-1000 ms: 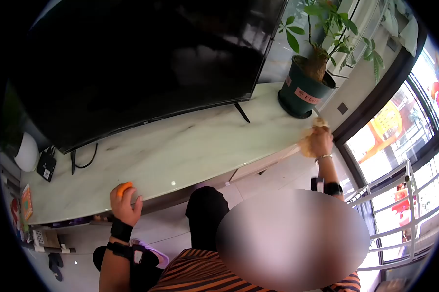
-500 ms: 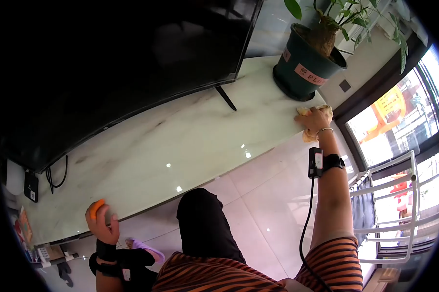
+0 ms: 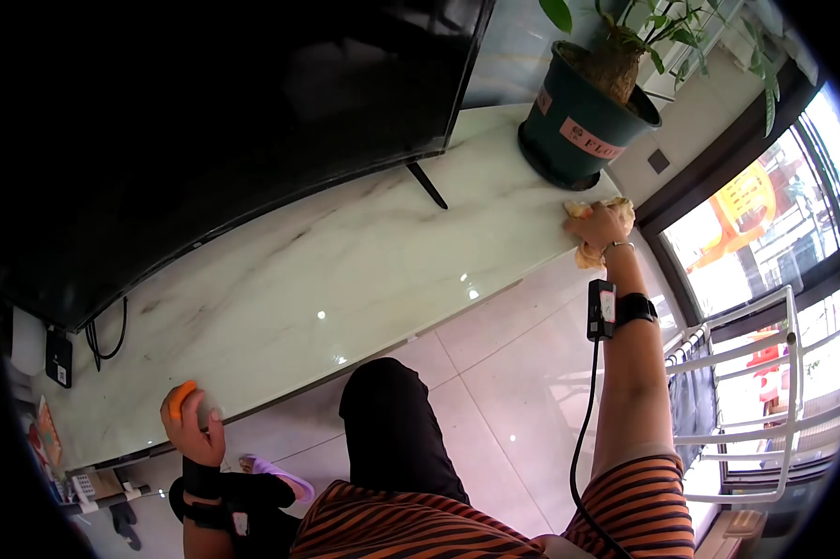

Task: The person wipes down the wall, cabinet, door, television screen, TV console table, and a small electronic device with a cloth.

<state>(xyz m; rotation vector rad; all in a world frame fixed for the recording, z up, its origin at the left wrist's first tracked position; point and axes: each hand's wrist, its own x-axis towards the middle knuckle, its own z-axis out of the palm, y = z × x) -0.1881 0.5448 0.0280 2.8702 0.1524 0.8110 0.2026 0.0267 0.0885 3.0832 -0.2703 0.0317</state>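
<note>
At the right end of the marble-look cabinet top (image 3: 336, 270), my right hand (image 3: 599, 225) is closed on a crumpled pale yellow cloth (image 3: 620, 212). Part of the cloth hangs over the front corner, just below the plant pot (image 3: 578, 126). On the far left, by the front edge, my left hand (image 3: 192, 430) is wrapped round what looks like a spray bottle with an orange head (image 3: 182, 399). A clear part of it shows beside my thumb; my fingers hide the rest.
A large black television (image 3: 243, 102) stands along the back, its foot (image 3: 427, 186) reaching forward. A small black box (image 3: 58, 359) and a cable (image 3: 114, 340) lie at the left end. A white metal rack (image 3: 746, 429) stands at the right, near the window.
The view has shifted very slightly. My right hand stays at the corner with the cloth, and my left hand keeps its grip at the front edge.
</note>
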